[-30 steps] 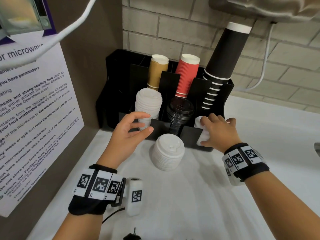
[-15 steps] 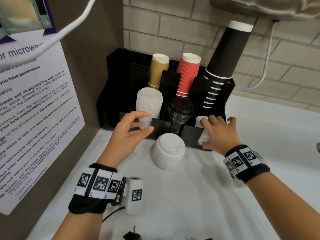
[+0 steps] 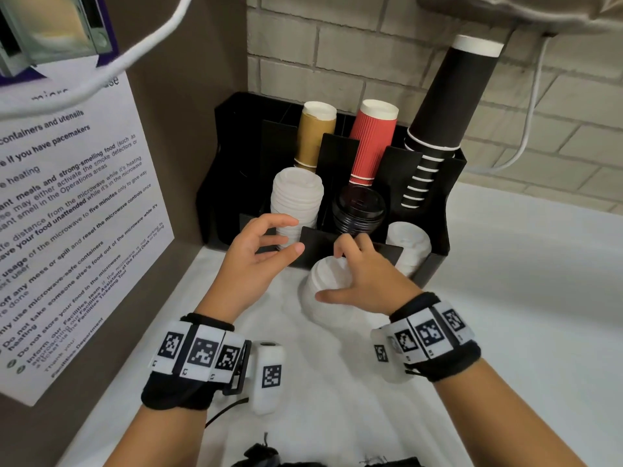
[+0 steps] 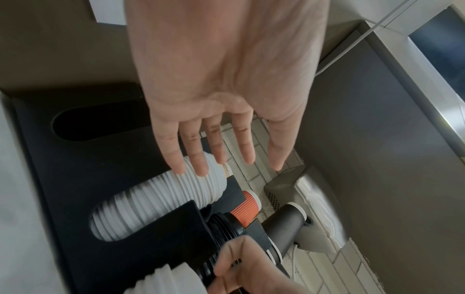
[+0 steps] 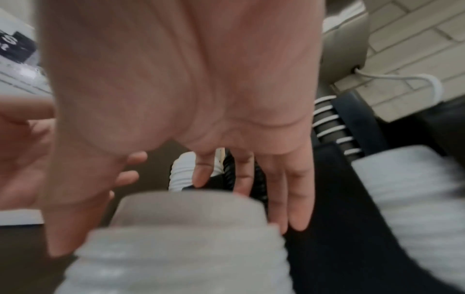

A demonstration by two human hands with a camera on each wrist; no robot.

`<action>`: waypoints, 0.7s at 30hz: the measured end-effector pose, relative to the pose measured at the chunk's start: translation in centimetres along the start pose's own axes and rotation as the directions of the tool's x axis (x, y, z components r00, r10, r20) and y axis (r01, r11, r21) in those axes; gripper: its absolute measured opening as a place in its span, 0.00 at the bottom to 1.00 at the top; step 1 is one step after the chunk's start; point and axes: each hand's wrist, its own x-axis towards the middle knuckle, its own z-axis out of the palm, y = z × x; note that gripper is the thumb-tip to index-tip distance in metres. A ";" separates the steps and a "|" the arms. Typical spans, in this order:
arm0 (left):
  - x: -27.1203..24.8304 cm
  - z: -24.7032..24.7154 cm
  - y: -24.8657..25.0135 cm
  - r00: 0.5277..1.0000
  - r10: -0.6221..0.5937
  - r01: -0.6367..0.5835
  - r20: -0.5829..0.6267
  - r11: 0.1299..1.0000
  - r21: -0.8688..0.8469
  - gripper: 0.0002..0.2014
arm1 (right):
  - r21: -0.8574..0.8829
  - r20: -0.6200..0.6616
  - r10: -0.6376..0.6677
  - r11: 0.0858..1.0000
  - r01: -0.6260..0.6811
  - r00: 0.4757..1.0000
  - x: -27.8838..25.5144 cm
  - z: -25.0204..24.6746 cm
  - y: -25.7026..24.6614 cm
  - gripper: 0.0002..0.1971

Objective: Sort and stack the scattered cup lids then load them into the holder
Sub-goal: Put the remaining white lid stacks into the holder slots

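Note:
A stack of white cup lids [image 3: 315, 291] stands on the white counter just in front of the black holder [image 3: 438, 210]. My right hand [image 3: 328, 274] arches over this stack [image 5: 186, 238], thumb at its near left side and fingers [image 5: 297, 199] stretched past its far rim; the wrist view is blurred. My left hand [image 3: 296, 234] hovers open and empty in front of the holder's left slot. That slot holds a tall white lid stack [image 3: 296, 197], which also shows in the left wrist view [image 4: 156, 206]. Black lids [image 3: 359, 210] fill the middle slot and a short white stack [image 3: 409, 244] the right one.
Tan [image 3: 315, 136], red [image 3: 371, 139] and black [image 3: 441, 106] paper cup stacks stand in the holder's back row. A brown side panel with a notice [image 3: 67, 214] closes off the left. Brick wall behind, a white cable [image 3: 526, 143] at the right. White counter runs out to the right.
My right hand has left the white stack in the holder's right slot and swung left over the stack on the counter. The left hand has barely moved.

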 end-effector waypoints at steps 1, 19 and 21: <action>0.0 -0.1 0.0 1.000 0.000 0.000 -0.001 1.000 0.004 0.14 | 0.007 -0.019 0.006 1.000 -0.005 1.000 0.2 0.4 -0.1 0.33; -0.7 2.0 0.3 0.956 -0.077 0.081 0.283 0.997 -0.005 0.47 | 0.521 -0.298 0.042 0.844 0.126 0.954 -1.9 -1.7 -1.5 0.32; -0.9 3.0 0.4 0.945 -0.062 0.091 0.321 0.993 -0.076 0.51 | 0.633 -0.214 0.027 0.765 0.118 0.976 -2.6 -1.9 -2.0 0.33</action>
